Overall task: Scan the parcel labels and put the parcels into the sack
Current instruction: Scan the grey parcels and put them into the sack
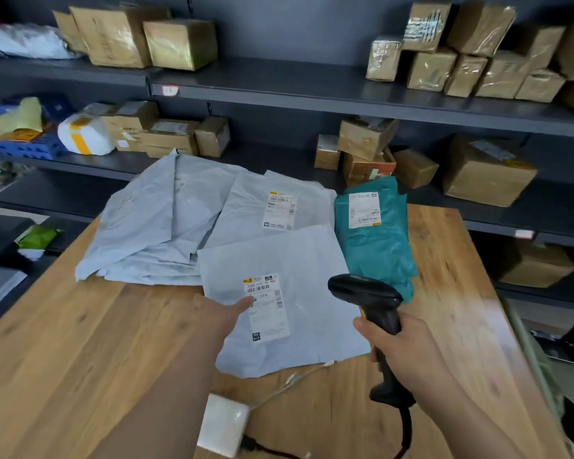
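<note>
Here the left hand (224,313) pinches the near flat grey plastic parcel (312,293) at its left edge; the right hand (403,347) grips a black handheld scanner (365,293).

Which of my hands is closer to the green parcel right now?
Right. The right hand, gripping the scanner, is close by the green parcel's near end; the left hand is farther left, pinching the grey parcel.

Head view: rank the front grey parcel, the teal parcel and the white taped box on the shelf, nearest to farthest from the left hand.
1. Front grey parcel: under the left hand, thumb on its label.
2. Teal parcel: to the right, farther back.
3. White taped box: on the back shelf, far left.
</note>
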`<state>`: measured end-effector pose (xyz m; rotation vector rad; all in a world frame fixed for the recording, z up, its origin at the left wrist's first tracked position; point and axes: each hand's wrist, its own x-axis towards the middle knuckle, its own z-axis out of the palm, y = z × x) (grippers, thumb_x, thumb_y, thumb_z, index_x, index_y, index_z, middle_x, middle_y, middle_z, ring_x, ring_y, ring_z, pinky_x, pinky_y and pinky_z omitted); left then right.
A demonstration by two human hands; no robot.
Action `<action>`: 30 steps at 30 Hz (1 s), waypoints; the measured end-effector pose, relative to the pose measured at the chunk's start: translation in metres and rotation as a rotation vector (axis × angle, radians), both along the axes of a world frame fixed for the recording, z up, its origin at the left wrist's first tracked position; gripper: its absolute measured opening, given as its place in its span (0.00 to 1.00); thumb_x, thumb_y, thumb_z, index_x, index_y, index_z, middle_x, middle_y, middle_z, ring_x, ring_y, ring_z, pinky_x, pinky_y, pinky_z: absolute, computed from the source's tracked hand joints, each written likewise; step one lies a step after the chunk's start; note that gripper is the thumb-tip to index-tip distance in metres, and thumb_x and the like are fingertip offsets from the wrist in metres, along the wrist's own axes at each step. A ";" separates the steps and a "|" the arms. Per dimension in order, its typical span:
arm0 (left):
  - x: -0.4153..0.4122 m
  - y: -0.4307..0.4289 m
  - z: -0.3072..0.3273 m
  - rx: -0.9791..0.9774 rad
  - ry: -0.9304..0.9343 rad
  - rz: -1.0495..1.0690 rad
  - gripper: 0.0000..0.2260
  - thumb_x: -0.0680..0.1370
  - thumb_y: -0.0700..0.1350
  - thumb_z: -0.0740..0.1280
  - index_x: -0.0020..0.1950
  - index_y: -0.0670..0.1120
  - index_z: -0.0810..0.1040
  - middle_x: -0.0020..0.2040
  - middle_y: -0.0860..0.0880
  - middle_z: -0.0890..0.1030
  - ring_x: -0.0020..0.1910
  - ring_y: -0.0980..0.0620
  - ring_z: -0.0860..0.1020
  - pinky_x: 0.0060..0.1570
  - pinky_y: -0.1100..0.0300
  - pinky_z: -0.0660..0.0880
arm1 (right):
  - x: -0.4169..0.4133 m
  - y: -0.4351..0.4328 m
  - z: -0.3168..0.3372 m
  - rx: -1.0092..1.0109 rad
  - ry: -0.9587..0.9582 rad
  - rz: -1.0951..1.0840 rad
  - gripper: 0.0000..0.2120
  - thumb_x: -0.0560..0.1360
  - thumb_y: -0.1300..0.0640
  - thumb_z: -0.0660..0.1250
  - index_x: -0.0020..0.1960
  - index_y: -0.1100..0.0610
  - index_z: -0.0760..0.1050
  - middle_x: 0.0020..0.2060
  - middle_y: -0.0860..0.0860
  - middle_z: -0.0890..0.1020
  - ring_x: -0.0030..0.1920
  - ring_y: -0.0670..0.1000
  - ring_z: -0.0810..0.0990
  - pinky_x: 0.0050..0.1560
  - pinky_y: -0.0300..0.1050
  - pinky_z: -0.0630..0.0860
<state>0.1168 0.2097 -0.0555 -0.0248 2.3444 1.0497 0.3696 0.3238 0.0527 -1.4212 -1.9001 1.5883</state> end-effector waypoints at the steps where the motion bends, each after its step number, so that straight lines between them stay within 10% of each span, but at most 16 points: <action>1: -0.003 0.003 -0.006 -0.006 -0.019 -0.007 0.49 0.63 0.60 0.78 0.73 0.38 0.59 0.70 0.41 0.69 0.64 0.39 0.73 0.52 0.53 0.73 | -0.001 -0.001 -0.001 -0.002 0.002 0.008 0.12 0.73 0.56 0.72 0.37 0.62 0.74 0.25 0.56 0.76 0.21 0.46 0.73 0.25 0.38 0.71; 7: -0.008 0.004 -0.019 -0.023 -0.011 -0.065 0.41 0.63 0.51 0.80 0.72 0.49 0.65 0.66 0.44 0.73 0.65 0.42 0.73 0.63 0.48 0.71 | -0.005 0.001 -0.008 -0.027 -0.018 0.035 0.10 0.73 0.54 0.72 0.38 0.59 0.75 0.26 0.55 0.78 0.25 0.49 0.74 0.29 0.42 0.72; 11: -0.024 -0.006 -0.067 0.223 -0.096 -0.082 0.39 0.54 0.60 0.81 0.62 0.58 0.73 0.57 0.51 0.81 0.55 0.46 0.81 0.53 0.45 0.79 | -0.006 -0.003 -0.009 -0.024 -0.043 0.028 0.10 0.73 0.54 0.72 0.39 0.59 0.75 0.28 0.56 0.77 0.24 0.45 0.74 0.26 0.39 0.72; 17: -0.003 -0.024 -0.011 0.528 -0.256 -0.077 0.12 0.71 0.44 0.75 0.53 0.50 0.78 0.51 0.46 0.84 0.50 0.43 0.83 0.54 0.43 0.78 | -0.018 -0.029 0.002 0.028 -0.050 0.027 0.10 0.73 0.56 0.72 0.39 0.61 0.75 0.28 0.54 0.76 0.21 0.42 0.73 0.26 0.38 0.71; 24: -0.015 -0.043 -0.004 0.573 -0.398 -0.177 0.14 0.79 0.41 0.66 0.63 0.39 0.76 0.57 0.40 0.82 0.56 0.42 0.81 0.57 0.48 0.77 | -0.030 -0.075 -0.006 0.039 -0.089 -0.007 0.13 0.71 0.53 0.72 0.40 0.63 0.76 0.24 0.50 0.75 0.23 0.46 0.72 0.32 0.43 0.72; 30: -0.024 -0.048 -0.009 0.613 -0.416 -0.190 0.16 0.79 0.40 0.65 0.66 0.37 0.73 0.55 0.42 0.82 0.49 0.46 0.82 0.39 0.62 0.80 | -0.035 -0.090 -0.011 0.000 -0.093 -0.071 0.11 0.72 0.53 0.72 0.37 0.59 0.74 0.22 0.48 0.74 0.25 0.48 0.73 0.32 0.45 0.72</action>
